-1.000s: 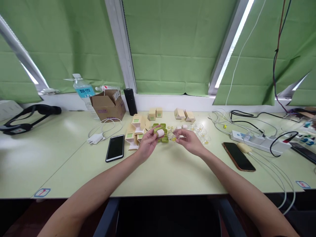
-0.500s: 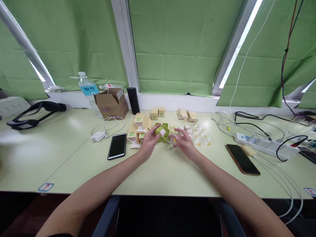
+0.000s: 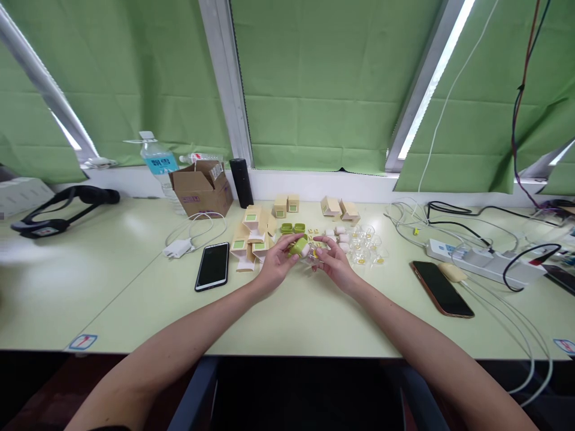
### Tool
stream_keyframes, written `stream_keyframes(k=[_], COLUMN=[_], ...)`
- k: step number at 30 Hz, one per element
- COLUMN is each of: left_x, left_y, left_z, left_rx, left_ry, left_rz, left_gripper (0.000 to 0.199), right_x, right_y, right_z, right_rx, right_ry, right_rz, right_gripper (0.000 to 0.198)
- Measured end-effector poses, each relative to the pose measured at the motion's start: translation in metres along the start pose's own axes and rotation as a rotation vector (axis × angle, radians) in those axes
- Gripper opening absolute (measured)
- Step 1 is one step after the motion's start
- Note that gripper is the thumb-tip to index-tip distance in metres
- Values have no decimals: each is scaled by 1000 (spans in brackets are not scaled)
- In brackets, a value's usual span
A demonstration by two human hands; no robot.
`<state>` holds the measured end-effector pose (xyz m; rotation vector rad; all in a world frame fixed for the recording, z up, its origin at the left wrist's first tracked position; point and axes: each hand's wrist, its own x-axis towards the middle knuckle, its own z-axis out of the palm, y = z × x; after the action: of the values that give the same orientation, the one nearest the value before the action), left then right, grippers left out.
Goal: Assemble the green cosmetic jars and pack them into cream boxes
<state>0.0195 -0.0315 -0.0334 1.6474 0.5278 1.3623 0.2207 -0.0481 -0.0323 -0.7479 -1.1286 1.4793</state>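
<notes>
Across comes the left hand (image 3: 275,263), carrying its olive-green cup (image 3: 295,246) and white plug (image 3: 305,251) up close to the clear plastic piece (image 3: 313,254) at the right hand (image 3: 336,266)! Left fingers pinch the cup's sides; right thumb and fingers grip the clear piece (too faint to call whether the parts touch). Just beyond sit two green cups (image 3: 293,228), clear domes (image 3: 360,259) cluster rightward, and small cardboard boxes (image 3: 280,206) stand farther back.

clear cup (image 3: 312,255): partly behind right fingers (image 3: 329,243) | white box (image 3: 26,196): cropped left
</notes>
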Motion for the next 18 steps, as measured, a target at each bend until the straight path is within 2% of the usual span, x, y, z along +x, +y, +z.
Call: stream_keyframes(k=[18], left_x=[-4], left_y=[3], left_z=[3], left_rx=[53], left_ry=[-29], left_rz=[-29], left_gripper=[44], right_x=[-2], right_y=[2], right_z=[3], right_rx=[16], right_ry=[-43], right_rz=[-14], right_gripper=[57])
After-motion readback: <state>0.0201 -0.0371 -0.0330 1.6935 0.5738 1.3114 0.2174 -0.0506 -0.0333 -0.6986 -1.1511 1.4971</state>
